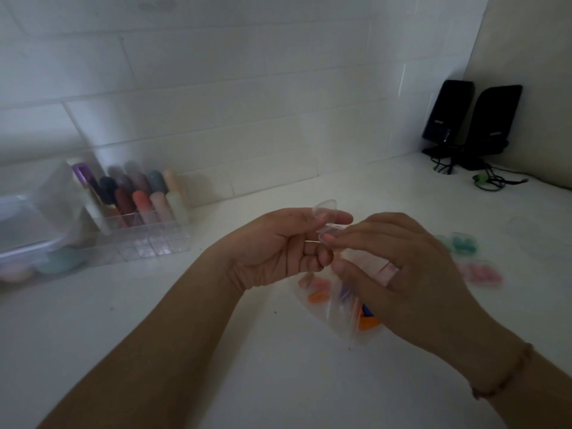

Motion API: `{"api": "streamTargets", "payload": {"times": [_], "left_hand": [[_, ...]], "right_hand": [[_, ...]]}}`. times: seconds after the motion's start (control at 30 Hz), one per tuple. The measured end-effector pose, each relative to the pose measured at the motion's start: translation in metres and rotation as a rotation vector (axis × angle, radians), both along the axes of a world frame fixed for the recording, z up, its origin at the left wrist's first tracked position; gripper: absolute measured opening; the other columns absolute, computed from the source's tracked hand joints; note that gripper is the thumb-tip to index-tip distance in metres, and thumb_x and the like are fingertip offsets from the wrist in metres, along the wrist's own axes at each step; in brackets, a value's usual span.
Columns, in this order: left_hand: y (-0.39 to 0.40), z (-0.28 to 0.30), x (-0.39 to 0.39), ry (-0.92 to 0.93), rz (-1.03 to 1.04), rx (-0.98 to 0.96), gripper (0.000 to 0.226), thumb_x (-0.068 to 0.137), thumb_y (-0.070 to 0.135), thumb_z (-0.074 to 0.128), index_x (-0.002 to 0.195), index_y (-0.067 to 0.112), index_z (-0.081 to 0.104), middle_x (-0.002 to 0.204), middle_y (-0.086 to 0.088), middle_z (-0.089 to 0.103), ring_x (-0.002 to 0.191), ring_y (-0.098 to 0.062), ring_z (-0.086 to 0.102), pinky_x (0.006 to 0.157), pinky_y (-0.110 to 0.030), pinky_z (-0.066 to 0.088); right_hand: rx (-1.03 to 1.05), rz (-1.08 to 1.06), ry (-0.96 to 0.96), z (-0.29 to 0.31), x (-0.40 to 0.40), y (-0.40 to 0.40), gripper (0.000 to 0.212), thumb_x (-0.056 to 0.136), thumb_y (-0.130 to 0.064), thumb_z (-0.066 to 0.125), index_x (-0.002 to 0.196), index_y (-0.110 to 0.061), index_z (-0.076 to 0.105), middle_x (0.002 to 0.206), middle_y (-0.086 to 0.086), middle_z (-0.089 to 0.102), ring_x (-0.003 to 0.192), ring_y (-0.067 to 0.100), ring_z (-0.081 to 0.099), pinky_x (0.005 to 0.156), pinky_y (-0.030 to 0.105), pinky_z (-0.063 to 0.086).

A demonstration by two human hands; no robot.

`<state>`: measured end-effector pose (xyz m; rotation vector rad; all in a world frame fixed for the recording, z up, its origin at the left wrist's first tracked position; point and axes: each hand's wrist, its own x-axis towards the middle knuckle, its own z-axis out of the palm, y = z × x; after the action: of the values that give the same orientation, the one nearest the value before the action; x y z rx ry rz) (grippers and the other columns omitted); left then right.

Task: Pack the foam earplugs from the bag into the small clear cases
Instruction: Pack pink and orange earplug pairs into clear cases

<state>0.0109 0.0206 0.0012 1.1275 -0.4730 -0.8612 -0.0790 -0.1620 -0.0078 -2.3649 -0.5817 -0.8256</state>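
Your left hand (pixel 278 243) is raised above the white surface (pixel 216 351), palm turned inward, fingers curled around a small clear case (pixel 328 222) whose lid stands open at the top. Your right hand (pixel 402 274) meets it from the other side, fingertips pinching the lower part of the same case; the blur hides whether an earplug is between those fingers. Under your hands lies the clear plastic bag (pixel 337 314), flat on the surface, with orange, pink and purple earplugs (pixel 315 295) showing through it. To the right of your right hand, two filled cases rest on the surface: one with teal plugs (pixel 462 244), one with pink plugs (pixel 483 272). At the back left stands a clear organizer (pixel 139 224) holding coloured bottles, and two black speakers (pixel 473 119) sit in the far right corner.
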Motion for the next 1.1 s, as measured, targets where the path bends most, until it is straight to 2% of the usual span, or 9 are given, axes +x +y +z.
{"api": "streamTargets", "payload": {"times": [0.17,0.27,0.37,0.43,0.5,0.6,0.73,1.0,1.1], "left_hand": [[0.002,-0.002,0.005,0.012,0.031,-0.003,0.042,0.09,0.019,0.053,0.128,0.001,0.052,0.109,-0.017,0.062,0.072,-0.013,0.06,0.068,-0.022,0.054],[0.006,-0.007,0.012,0.048,0.066,-0.015,0.039,0.09,0.016,0.055,0.126,0.002,0.052,0.112,-0.017,0.063,0.074,-0.013,0.059,0.069,-0.023,0.054],[0.009,-0.014,0.018,0.086,0.112,0.008,0.039,0.09,0.017,0.057,0.125,0.003,0.053,0.112,-0.017,0.064,0.071,-0.016,0.061,0.067,-0.024,0.054],[0.008,-0.016,0.019,0.119,0.139,0.021,0.037,0.089,0.017,0.056,0.123,0.003,0.054,0.11,-0.017,0.064,0.068,-0.016,0.062,0.064,-0.023,0.054],[0.007,-0.017,0.019,0.15,0.153,0.019,0.036,0.089,0.017,0.054,0.122,0.003,0.055,0.108,-0.016,0.064,0.066,-0.017,0.062,0.061,-0.023,0.056],[0.004,-0.018,0.019,0.148,0.148,0.016,0.038,0.089,0.017,0.053,0.124,0.003,0.053,0.105,-0.015,0.066,0.063,-0.017,0.063,0.06,-0.024,0.056],[0.004,-0.02,0.02,0.132,0.119,0.014,0.044,0.089,0.018,0.057,0.129,0.002,0.05,0.1,-0.013,0.068,0.064,-0.017,0.065,0.06,-0.025,0.056],[0.006,-0.021,0.024,0.149,0.177,0.001,0.06,0.075,0.018,0.067,0.13,0.002,0.051,0.097,-0.012,0.068,0.064,-0.019,0.063,0.06,-0.027,0.056],[0.003,-0.02,0.024,0.192,0.267,0.015,0.049,0.08,0.015,0.06,0.127,0.004,0.052,0.093,-0.013,0.069,0.063,-0.019,0.062,0.059,-0.026,0.055]], "right_hand": [[0.141,-0.077,-0.005,0.026,-0.01,-0.013,0.014,0.079,-0.042,0.056,0.083,-0.032,0.065,0.103,-0.02,0.063,0.105,0.007,0.054,0.095,0.025,0.038],[0.089,-0.076,0.211,0.035,-0.01,-0.037,0.026,0.071,-0.041,0.045,0.054,-0.033,0.061,0.111,-0.026,0.059,0.12,0.005,0.043,0.1,0.024,0.029],[-0.249,-0.018,0.452,0.026,-0.008,-0.041,0.034,0.071,-0.06,0.034,0.062,-0.054,0.066,0.135,-0.039,0.036,0.142,0.0,0.01,0.115,0.043,0.02],[-0.434,0.008,0.53,0.015,-0.007,-0.036,0.03,0.073,-0.069,0.026,0.071,-0.069,0.056,0.15,-0.036,0.013,0.144,0.001,-0.012,0.118,0.043,0.008],[-0.472,-0.011,0.493,0.002,-0.006,-0.028,0.04,0.076,-0.068,0.024,0.085,-0.062,0.063,0.156,-0.026,0.003,0.145,0.008,-0.019,0.118,0.045,0.005],[-0.466,-0.133,0.308,-0.016,0.0,-0.01,0.038,0.079,-0.051,0.034,0.073,-0.038,0.068,0.158,-0.006,0.022,0.148,0.029,0.005,0.112,0.059,0.023],[-0.447,-0.217,0.124,-0.024,0.008,0.012,0.032,0.078,-0.042,0.04,0.06,-0.029,0.063,0.145,0.008,0.048,0.136,0.044,0.035,0.1,0.067,0.035],[-0.393,-0.305,0.089,-0.036,0.015,0.025,0.031,0.073,-0.039,0.042,0.063,-0.025,0.067,0.14,0.007,0.052,0.134,0.043,0.037,0.099,0.063,0.037],[-0.406,-0.298,0.086,-0.04,0.017,0.026,0.031,0.076,-0.045,0.045,0.067,-0.029,0.069,0.141,0.002,0.05,0.134,0.042,0.036,0.1,0.062,0.037]]}}
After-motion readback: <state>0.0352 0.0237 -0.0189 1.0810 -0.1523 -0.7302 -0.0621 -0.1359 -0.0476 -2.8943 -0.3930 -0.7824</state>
